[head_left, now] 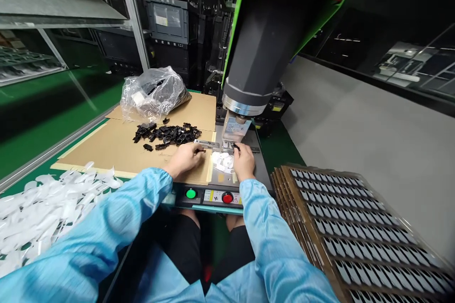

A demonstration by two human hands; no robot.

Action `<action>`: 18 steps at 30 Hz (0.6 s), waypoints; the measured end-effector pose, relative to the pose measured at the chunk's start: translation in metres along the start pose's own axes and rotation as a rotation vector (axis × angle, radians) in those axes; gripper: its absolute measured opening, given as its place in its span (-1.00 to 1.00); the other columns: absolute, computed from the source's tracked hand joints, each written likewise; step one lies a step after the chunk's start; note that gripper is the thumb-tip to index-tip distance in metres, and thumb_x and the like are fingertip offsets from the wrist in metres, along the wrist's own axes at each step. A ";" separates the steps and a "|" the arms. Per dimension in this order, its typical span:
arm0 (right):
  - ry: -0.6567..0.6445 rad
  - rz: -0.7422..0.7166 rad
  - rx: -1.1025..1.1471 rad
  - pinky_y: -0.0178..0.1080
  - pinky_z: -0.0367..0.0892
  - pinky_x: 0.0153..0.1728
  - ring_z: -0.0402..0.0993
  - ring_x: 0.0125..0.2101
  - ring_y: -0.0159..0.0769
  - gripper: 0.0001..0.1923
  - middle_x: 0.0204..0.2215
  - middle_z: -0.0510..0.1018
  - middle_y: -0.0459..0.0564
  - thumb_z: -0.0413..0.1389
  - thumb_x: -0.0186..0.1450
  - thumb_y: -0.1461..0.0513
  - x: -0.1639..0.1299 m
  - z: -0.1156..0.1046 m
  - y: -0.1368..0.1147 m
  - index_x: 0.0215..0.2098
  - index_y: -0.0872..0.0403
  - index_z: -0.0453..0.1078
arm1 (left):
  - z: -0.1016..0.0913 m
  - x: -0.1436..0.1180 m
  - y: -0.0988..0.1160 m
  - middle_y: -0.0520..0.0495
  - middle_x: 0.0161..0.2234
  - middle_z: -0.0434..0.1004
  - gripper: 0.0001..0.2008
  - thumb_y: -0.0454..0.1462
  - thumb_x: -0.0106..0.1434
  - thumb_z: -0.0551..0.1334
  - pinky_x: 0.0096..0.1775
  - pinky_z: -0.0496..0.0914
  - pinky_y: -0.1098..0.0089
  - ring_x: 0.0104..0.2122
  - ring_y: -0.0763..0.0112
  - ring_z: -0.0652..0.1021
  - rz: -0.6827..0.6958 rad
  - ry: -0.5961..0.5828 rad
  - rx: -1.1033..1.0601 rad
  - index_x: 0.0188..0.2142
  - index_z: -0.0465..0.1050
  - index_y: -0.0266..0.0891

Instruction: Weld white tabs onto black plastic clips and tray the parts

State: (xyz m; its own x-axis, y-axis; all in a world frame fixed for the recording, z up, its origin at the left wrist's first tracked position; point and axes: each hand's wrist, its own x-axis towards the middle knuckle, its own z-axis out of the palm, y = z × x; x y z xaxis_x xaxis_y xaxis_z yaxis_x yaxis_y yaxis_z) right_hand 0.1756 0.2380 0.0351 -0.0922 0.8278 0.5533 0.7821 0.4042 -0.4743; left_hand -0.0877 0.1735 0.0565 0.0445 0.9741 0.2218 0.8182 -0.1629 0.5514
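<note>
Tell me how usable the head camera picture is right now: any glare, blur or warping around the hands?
Head view: wide-angle warp bends the sleeves and the tray stack at the edges; glare whitens the plastic bag and the loose white pieces; left hand and right hand are evenly lit and fairly sharp, but the small black parts merge into a dark mass.

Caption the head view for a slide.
Both hands, left hand and right hand, place small black parts at the fixture under the press head.
</note>
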 end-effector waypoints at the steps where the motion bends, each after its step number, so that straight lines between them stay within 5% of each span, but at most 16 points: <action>1: -0.007 -0.012 -0.034 -0.12 0.34 0.02 0.45 -0.02 -0.08 -0.67 0.04 0.54 0.13 0.03 0.50 0.26 0.002 0.003 0.002 0.13 0.09 0.54 | 0.007 0.009 0.009 -0.11 -0.09 0.67 -0.77 -0.19 0.44 0.23 -0.05 0.48 0.24 -0.13 0.21 0.63 0.001 0.042 -0.055 -0.03 0.61 -0.20; 6: -0.077 -0.128 -0.238 -0.05 0.27 0.00 0.34 0.00 0.00 -0.63 -0.01 0.52 0.16 0.05 0.57 0.20 -0.002 0.009 0.005 0.27 0.04 0.48 | 0.053 0.049 0.047 -0.16 -0.07 0.67 -0.77 -0.21 0.45 0.28 0.07 0.49 0.23 -0.07 0.19 0.62 0.033 0.165 -0.126 -0.03 0.64 -0.27; 10: -0.121 -0.194 -0.315 0.01 0.24 -0.04 0.28 0.01 0.06 -0.55 -0.02 0.48 0.20 0.08 0.52 0.26 -0.006 0.002 0.000 0.35 0.03 0.41 | 0.081 0.064 0.056 -0.21 0.00 0.61 -0.74 -0.22 0.47 0.24 0.18 0.44 0.24 0.05 0.19 0.57 0.106 0.173 -0.107 0.04 0.61 -0.29; 18: -0.191 -0.156 -0.260 0.03 0.29 0.05 0.26 0.06 0.07 -0.50 0.03 0.41 0.17 0.17 0.39 0.32 0.006 -0.002 -0.003 0.29 -0.01 0.45 | 0.079 0.068 0.053 -0.31 0.12 0.47 -0.59 -0.17 0.44 0.25 0.26 0.40 0.18 0.16 0.07 0.50 0.217 0.080 0.024 0.18 0.54 -0.34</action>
State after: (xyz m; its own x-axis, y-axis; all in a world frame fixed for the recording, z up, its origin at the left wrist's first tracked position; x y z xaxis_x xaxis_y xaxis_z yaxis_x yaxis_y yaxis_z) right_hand 0.1740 0.2410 0.0416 -0.3173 0.8318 0.4555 0.8781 0.4391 -0.1902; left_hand 0.0037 0.2431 0.0373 0.1765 0.9010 0.3964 0.8080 -0.3626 0.4645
